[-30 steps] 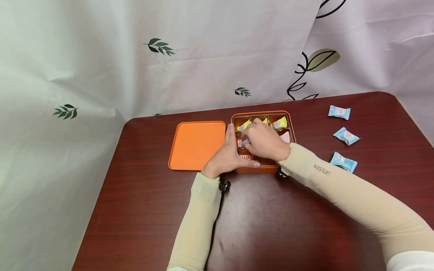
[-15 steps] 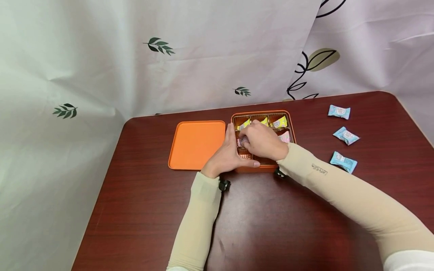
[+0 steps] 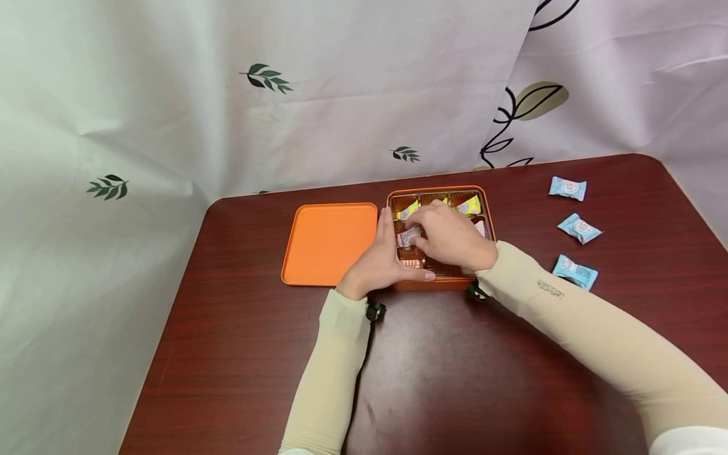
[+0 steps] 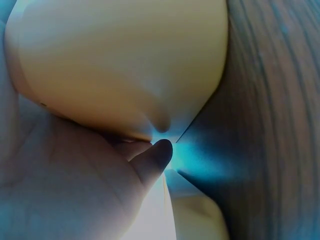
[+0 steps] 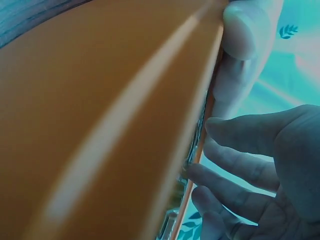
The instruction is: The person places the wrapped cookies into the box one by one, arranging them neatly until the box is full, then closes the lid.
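An orange box [image 3: 449,285] with a brown divided tray stands near the table's back edge in the head view. My left hand [image 3: 378,264] rests against its left front corner, thumb along the front edge and fingers up the left side. Over the tray is my right hand [image 3: 449,237], fingers parted and slightly bent. A pink wrapped candy [image 3: 407,237] lies in the left middle compartment, just beside those fingertips. Yellow wrapped candies [image 3: 469,206] sit in the back row. Another pink candy [image 3: 481,228] shows at the right, partly hidden by my right hand.
To the box's left lies a flat orange lid [image 3: 330,243]. Three blue wrapped candies, a far one [image 3: 567,188], a middle one [image 3: 579,228] and a near one [image 3: 574,272], lie on the table's right side. A pale curtain [image 3: 341,114] hangs behind the table [image 3: 239,354].
My right hand has drawn slightly right and its fingers have come apart, so the pink candy in the left middle compartment shows more fully. The left hand stays in place.
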Tool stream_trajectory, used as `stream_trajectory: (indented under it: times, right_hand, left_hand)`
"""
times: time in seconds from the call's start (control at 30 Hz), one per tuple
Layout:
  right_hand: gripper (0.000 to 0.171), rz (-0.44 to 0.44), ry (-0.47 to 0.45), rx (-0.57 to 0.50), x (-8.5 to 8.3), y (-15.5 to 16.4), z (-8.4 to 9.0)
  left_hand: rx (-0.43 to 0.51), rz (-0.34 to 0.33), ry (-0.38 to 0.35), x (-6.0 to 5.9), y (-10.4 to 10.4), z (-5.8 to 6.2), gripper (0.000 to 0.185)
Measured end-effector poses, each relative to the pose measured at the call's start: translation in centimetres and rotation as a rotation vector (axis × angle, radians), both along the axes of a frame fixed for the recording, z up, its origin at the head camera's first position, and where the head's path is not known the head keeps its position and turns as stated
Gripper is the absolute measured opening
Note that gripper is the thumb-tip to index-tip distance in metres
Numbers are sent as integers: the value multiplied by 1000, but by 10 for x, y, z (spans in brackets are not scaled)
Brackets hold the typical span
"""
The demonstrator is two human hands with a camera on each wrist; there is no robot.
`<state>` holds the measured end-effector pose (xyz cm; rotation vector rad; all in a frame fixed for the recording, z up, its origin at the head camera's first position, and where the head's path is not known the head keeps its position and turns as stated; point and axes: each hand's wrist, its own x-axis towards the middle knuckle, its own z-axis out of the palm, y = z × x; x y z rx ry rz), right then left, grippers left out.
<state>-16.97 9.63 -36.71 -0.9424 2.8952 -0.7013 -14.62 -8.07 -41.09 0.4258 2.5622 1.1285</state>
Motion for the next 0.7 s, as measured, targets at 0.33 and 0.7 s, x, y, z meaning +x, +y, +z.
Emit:
stream_trajectory:
  times: [0.33, 0.7]
  right_hand:
    - [23, -29, 9, -7, 7, 12, 4]
    - [21, -40, 7, -70, 13, 28, 7]
  left_hand:
    - [-41, 6, -3, 0, 0, 1, 148]
    - [-43, 6, 3, 0, 1, 1, 147]
